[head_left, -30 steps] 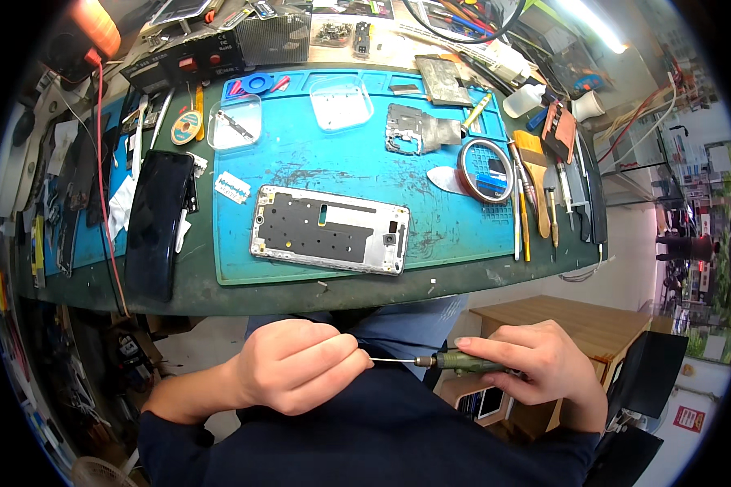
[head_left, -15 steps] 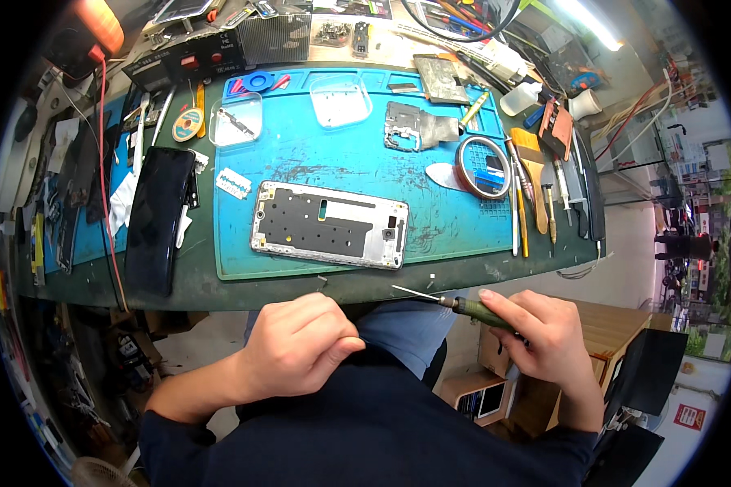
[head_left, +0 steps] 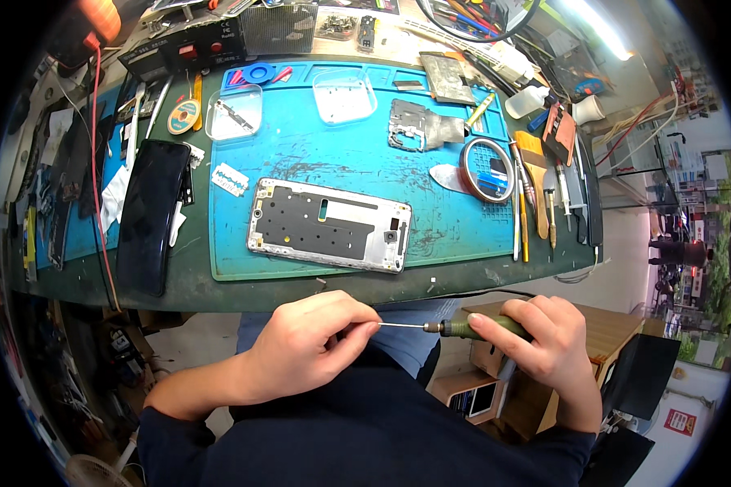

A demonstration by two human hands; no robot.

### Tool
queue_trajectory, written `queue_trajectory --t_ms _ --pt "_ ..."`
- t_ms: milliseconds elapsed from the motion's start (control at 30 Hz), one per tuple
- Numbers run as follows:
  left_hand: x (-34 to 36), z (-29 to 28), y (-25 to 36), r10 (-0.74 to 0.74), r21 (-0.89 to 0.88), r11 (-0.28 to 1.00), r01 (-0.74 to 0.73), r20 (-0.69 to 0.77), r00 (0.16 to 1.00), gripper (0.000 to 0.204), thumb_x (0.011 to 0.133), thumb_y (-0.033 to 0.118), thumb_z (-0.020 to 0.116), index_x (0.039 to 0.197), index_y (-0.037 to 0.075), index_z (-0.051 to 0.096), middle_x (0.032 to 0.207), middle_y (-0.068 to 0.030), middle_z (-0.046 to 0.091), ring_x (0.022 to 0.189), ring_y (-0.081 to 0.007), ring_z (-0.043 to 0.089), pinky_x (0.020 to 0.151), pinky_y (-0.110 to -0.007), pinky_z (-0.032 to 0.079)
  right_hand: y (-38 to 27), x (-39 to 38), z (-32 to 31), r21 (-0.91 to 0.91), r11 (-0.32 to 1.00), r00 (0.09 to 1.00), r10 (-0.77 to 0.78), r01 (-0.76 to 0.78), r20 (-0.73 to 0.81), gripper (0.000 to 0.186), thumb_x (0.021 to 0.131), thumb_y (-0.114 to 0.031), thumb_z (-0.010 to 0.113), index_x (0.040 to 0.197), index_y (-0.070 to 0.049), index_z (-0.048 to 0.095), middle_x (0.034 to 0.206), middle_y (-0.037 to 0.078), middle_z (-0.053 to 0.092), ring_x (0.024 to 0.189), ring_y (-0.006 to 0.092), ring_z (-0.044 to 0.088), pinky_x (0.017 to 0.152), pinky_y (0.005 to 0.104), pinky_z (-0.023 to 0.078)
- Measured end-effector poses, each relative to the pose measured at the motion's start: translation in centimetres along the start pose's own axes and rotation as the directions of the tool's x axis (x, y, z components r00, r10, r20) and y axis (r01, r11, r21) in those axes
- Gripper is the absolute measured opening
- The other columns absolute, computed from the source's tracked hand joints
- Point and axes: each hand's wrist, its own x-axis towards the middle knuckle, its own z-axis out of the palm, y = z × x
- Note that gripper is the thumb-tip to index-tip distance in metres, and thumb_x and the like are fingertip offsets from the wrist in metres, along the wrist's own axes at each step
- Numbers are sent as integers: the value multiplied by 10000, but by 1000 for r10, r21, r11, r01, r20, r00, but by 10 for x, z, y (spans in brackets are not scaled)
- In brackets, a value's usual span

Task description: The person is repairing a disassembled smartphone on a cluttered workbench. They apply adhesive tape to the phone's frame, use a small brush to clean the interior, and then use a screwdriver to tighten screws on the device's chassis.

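Observation:
My right hand [head_left: 546, 339] grips the green handle of a slim screwdriver [head_left: 455, 327], held level just below the table's front edge. Its thin metal shaft points left into the fingertips of my left hand [head_left: 310, 343], which pinch around the tip; whatever small thing lies between those fingers is hidden. Both hands hover over my lap in dark clothing. Ahead, on the blue work mat [head_left: 341, 162], lies a silver phone frame [head_left: 330, 225] with a black inner plate, untouched.
A black phone screen [head_left: 149, 213] lies left of the mat. Two clear plastic trays [head_left: 234, 112] sit at the mat's far edge. A tape roll [head_left: 487, 169], a brush, tweezers and other hand tools [head_left: 536, 187] line the right side. A wooden stool [head_left: 617, 341] stands lower right.
My right hand brought the screwdriver from an up-left tilt back to level, and my left hand's fingers closed around its tip again.

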Motion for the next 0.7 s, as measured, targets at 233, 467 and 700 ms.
queue_trajectory --t_ms 233,467,700 --pt "-8 -13 6 -227 -177 949 261 190 955 69 875 -6 752 936 2 721 761 -52 675 597 -117 624 541 -264 505 0 -6 12 -162 981 984 -131 110 -125 567 816 -253 816 1359 -399 747 883 -50 575 649 97 491 566 241 375" --pt "-14 -15 12 -109 -34 993 113 89 990 108 801 -47 737 871 11 678 725 -37 640 589 -97 614 527 -263 491 -8 -8 13 -220 967 965 -176 132 -193 582 871 -137 810 1375 -416 731 853 -64 557 640 84 457 548 227 350" --pt "-14 -28 7 -55 187 979 83 -147 988 160 765 -87 726 829 27 633 708 -45 586 560 -122 577 490 -275 460 -3 -17 9 -143 988 961 -95 59 -258 546 875 -108 820 1327 -408 750 866 -47 580 638 103 498 536 247 385"
